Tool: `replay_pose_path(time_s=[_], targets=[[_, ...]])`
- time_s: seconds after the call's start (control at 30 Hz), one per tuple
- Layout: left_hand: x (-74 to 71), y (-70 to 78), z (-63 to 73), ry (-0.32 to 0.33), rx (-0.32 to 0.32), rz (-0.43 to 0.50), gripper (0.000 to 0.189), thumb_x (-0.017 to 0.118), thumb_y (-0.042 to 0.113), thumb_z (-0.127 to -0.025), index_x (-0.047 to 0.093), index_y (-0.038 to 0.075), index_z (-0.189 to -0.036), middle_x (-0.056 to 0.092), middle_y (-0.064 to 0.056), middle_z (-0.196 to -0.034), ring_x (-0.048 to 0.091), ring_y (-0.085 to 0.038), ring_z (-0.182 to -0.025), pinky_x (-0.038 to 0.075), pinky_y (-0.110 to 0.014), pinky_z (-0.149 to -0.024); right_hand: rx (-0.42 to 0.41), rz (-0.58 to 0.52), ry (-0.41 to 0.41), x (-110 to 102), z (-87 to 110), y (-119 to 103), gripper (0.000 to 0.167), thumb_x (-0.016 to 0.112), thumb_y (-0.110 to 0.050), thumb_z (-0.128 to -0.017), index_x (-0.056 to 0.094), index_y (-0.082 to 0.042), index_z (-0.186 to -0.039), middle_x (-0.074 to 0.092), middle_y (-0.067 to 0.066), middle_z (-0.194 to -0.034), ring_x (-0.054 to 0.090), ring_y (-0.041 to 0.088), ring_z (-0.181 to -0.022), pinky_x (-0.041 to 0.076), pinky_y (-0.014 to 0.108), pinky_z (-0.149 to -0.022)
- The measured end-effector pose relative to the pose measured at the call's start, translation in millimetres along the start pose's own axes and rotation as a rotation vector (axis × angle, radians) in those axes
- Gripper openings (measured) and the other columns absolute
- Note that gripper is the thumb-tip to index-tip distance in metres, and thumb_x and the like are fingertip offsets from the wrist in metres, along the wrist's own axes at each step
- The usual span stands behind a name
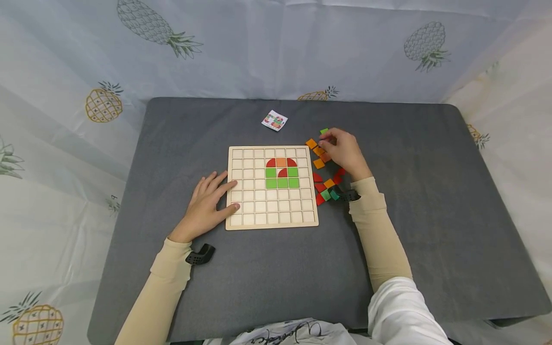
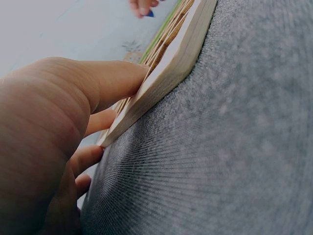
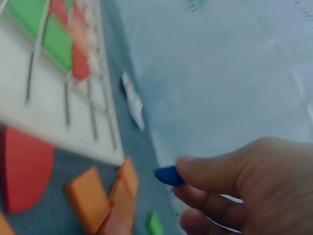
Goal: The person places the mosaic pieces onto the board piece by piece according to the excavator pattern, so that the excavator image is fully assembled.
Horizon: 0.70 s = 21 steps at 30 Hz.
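A square wooden grid board point(image 1: 272, 207) lies on the grey table. Green, red and orange tiles point(image 1: 282, 182) fill some cells right of its centre. Spread along the board's left edge, my left hand point(image 1: 206, 207) rests its thumb and forefinger on the rim. The left wrist view shows that thumb point(image 2: 122, 81) pressed over the board's side. Beyond the board's upper right corner, my right hand point(image 1: 345, 151) is over loose tiles. Between its thumb and fingers it pinches a small blue tile with a curved edge point(image 3: 168, 176), mostly hidden by the fingertips.
Loose orange tiles point(image 1: 318, 164) lie by the board's upper right corner, and red ones point(image 1: 320, 187) with a few green lie lower along the right side. A patterned card point(image 1: 274, 120) lies behind the board. A pineapple-print curtain point(image 1: 302, 52) hangs behind the table.
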State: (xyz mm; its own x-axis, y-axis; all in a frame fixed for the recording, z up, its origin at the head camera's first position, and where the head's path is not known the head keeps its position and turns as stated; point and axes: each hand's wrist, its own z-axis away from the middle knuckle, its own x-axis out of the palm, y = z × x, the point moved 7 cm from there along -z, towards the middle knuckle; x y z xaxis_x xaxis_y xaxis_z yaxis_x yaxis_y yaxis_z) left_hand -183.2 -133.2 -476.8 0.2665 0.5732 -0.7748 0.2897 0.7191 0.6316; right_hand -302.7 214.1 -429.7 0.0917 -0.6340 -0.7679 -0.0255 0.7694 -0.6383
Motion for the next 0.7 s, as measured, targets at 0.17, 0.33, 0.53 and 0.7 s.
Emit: replay_pose_path(time_s=[0.17,0.33,0.53,0.7], targets=[[0.3,0.1,-0.6,0.0,-0.005,-0.005,0.064,0.068,0.041,-0.095,0.048,0.019,-0.152,0.024,-0.009,-0.169,0.008,-0.034,-0.159,-0.002,-0.053,-0.129,-0.103,-0.048,-0.209,10.5,8.6,-22.3,0.018,0.062,-0.017,-0.102,0.068,-0.006,-0.114,0.064,0.012,-0.101,0.056,0.026,-0.084,0.049,0.033,-0.07],[0.6,0.1,-0.8,-0.006,-0.012,-0.004,0.065,0.069,0.041,-0.095,0.048,0.018,-0.152,0.024,-0.01,-0.169,0.008,-0.034,-0.159,-0.002,-0.053,-0.129,-0.147,-0.02,-0.387,26.0,14.6,-30.2,0.013,0.064,-0.015,-0.1,0.069,-0.007,-0.109,0.066,0.01,-0.096,0.054,0.023,-0.078,0.046,0.03,-0.068],[0.5,-0.5,-0.2,-0.006,-0.013,-0.001,0.065,0.069,0.041,-0.095,0.048,0.018,-0.152,0.023,-0.01,-0.169,0.008,-0.034,-0.159,-0.002,-0.054,-0.129,-0.14,0.036,-0.46,33.3,17.5,-29.4,0.01,0.066,-0.014,-0.099,0.072,-0.009,-0.106,0.069,0.009,-0.095,0.053,0.021,-0.072,0.045,0.029,-0.065],[0.1,0.1,0.0,0.003,-0.005,-0.001,0.064,0.069,0.04,-0.095,0.049,0.018,-0.152,0.024,-0.01,-0.169,0.009,-0.034,-0.159,-0.002,-0.054,-0.129,-0.13,0.076,-0.498,36.5,19.5,-29.1,0.012,0.065,-0.015,-0.099,0.073,-0.01,-0.107,0.07,0.009,-0.099,0.055,0.021,-0.074,0.046,0.03,-0.065]])
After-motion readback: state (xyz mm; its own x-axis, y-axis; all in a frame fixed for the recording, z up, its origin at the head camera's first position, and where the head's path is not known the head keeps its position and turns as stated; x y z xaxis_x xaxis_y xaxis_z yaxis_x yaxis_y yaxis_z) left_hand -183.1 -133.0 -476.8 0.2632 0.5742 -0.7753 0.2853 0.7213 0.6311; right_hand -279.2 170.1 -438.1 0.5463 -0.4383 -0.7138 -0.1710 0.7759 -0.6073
